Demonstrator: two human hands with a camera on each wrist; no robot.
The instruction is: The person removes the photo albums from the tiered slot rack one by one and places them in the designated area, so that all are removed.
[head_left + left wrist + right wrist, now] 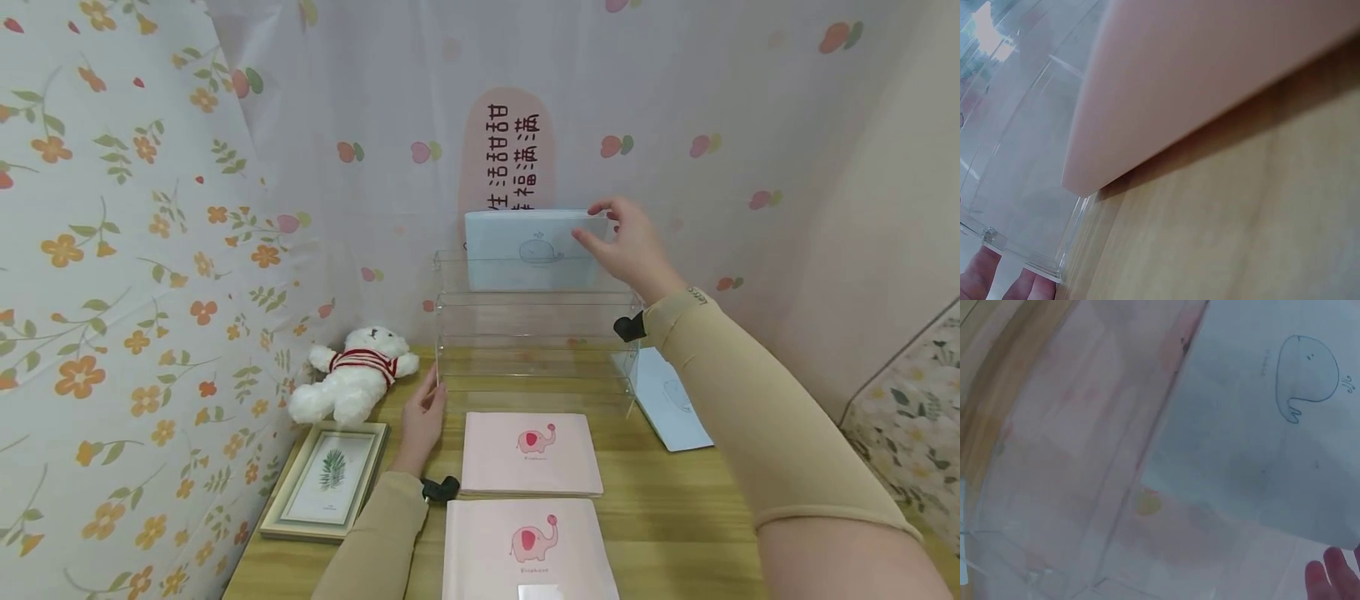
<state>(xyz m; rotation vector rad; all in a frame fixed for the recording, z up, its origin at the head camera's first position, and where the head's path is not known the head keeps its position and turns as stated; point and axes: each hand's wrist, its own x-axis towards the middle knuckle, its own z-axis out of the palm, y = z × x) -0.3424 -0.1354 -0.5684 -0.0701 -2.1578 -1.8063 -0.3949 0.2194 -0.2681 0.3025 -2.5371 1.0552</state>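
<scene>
A pale blue album (517, 237) with a whale drawing stands upright on the top tier of a clear stepped rack (525, 362). My right hand (632, 254) pinches its upper right corner, thumb in front and fingers over the top edge. In the right wrist view, fingertips (1316, 575) show right at the edge of the whale cover. Down at the rack's left side, my left hand (422, 421) touches the side panel near its front lower corner. The left wrist view shows those fingers (979, 272) against the outside of the clear panel; the thumb is mostly hidden.
Two pink elephant albums (498, 454) lie in front of the rack on the wooden table (675, 517). Another blue whale album (671, 400) lies at the right. A white plush bear (348, 387) and a framed leaf picture (330, 483) sit at left. Printed curtains (337, 83) hang behind.
</scene>
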